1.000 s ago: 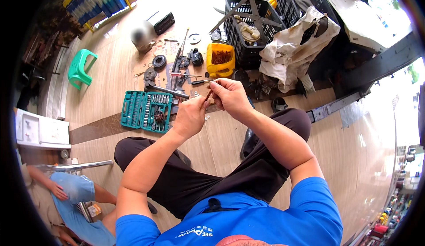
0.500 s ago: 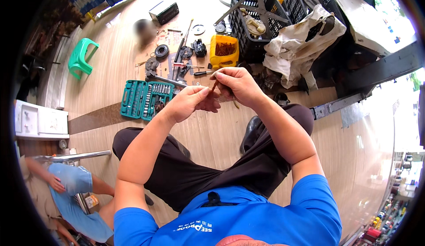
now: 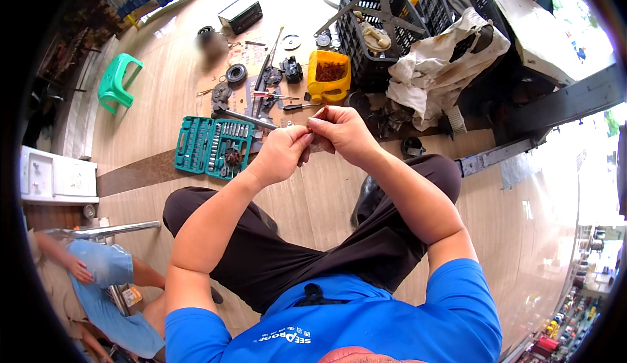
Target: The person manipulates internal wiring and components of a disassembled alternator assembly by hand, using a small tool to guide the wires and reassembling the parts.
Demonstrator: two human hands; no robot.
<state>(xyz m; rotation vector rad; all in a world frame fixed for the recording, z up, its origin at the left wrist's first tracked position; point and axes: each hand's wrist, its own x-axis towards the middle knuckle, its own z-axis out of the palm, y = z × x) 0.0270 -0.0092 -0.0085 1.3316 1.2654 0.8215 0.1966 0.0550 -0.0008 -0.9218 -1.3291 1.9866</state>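
With my left hand (image 3: 281, 153) and right hand (image 3: 346, 134) close together, I pinch a mostly hidden rusty-brown piece (image 3: 324, 110) between my fingertips; beyond them a yellow jug (image 3: 320, 89) holds reddish-brown bits (image 3: 330, 71), leftward an open green case (image 3: 189, 157) holds sockets (image 3: 236, 130), farther right a black crate (image 3: 372, 72) holds something pale (image 3: 375, 40)

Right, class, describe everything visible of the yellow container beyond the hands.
The yellow container looks like a plastic jug with one side cut away, lying with that opening upward. A handle-like loop shows at its nearer end. Reddish-brown pieces lie inside. It sits left of the black crate; whether they touch is unclear.
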